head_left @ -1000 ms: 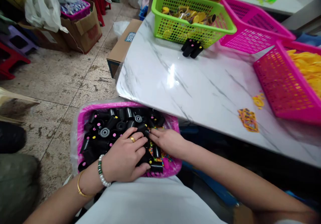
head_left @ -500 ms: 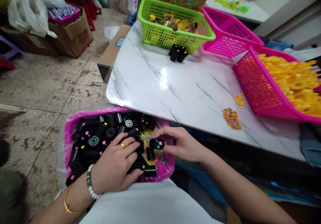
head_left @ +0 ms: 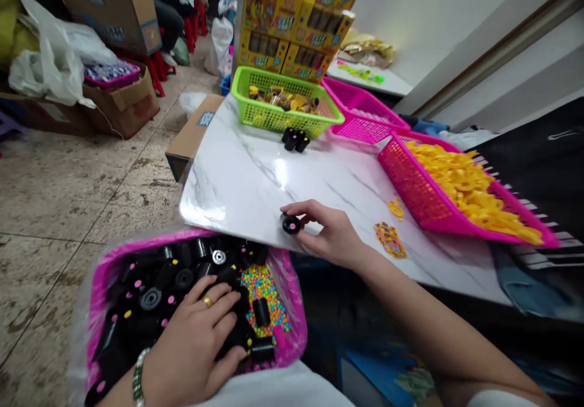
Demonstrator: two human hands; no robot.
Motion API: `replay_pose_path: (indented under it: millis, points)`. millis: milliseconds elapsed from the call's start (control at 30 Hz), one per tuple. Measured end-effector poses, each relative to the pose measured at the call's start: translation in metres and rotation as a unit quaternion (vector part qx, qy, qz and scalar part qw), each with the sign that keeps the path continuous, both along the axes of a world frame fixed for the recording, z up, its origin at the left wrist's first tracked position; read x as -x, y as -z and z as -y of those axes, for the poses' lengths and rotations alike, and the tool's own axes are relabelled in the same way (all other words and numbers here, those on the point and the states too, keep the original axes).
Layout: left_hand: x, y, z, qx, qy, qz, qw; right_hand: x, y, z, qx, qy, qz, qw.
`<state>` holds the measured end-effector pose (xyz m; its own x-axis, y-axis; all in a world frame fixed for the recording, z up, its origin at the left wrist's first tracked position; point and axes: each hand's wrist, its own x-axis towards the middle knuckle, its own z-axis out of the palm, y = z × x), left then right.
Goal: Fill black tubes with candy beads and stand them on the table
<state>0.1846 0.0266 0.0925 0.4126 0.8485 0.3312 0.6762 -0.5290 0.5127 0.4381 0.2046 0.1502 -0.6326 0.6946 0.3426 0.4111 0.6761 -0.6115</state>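
Between the thumb and fingers of my right hand (head_left: 331, 233) is a black cylinder (head_left: 291, 224) with a pink dot on its end, held over the table's front edge. My left hand (head_left: 201, 334), fingers spread, rests on the black cylinders (head_left: 151, 298) that fill most of the pink lined basket (head_left: 298, 309). Small colored beads (head_left: 269, 291) lie at that basket's right side, with a few cylinders on them. Several black cylinders (head_left: 295, 140) stand together on the marble table (head_left: 237, 182), beside the green basket (head_left: 287, 118).
A pink basket of yellow pieces (head_left: 460, 182) stands at the right, with another pink basket (head_left: 360, 112) behind. Colorful cards (head_left: 390, 240) lie near the table's front edge. Stacked yellow boxes (head_left: 292, 24) rise behind the green basket. Cardboard boxes (head_left: 123, 103) are on the floor at left.
My right hand has lifted the black cylinder out of the lined basket to the table's edge. The view has tilted up, showing more of the stacked boxes. My left hand stays on the cylinders.
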Motion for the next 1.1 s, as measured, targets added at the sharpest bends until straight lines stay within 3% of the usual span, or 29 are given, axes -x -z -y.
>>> replay_pose_path:
  millis: [133, 367, 467, 667, 833, 900, 967, 1100]
  points:
    - [0.005, -0.002, 0.003, 0.038, 0.015, -0.013, 0.999, 0.004, 0.016, 0.034, -0.036, -0.111, 0.014, 0.993]
    - [0.003, -0.004, 0.005, 0.045, 0.021, -0.015, 0.999, -0.002, 0.037, 0.042, -0.131, -0.137, 0.002, 0.982]
    - [0.0, -0.005, 0.005, 0.043, 0.02, -0.016, 0.999, -0.002, 0.037, 0.042, -0.16, -0.127, 0.001, 0.979]
    - [-0.002, -0.007, 0.005, 0.035, 0.017, -0.028, 0.999, -0.002, 0.032, 0.045, -0.083, -0.057, -0.026, 0.995]
    - [-0.002, -0.006, 0.006, 0.034, 0.016, -0.022, 0.999, -0.002, 0.034, 0.046, -0.13, -0.074, -0.033, 0.988]
    - [-0.003, -0.006, 0.005, 0.028, 0.015, -0.015, 0.999, -0.002, 0.034, 0.047, -0.092, -0.06, -0.045, 0.993]
    - [-0.003, -0.009, 0.005, 0.019, 0.018, -0.02, 0.999, -0.001, 0.032, 0.046, -0.003, -0.014, -0.085, 0.996]
    - [0.0, -0.017, 0.001, -0.018, 0.029, -0.049, 0.998, -0.001, 0.024, 0.043, 0.177, 0.054, -0.166, 0.969]
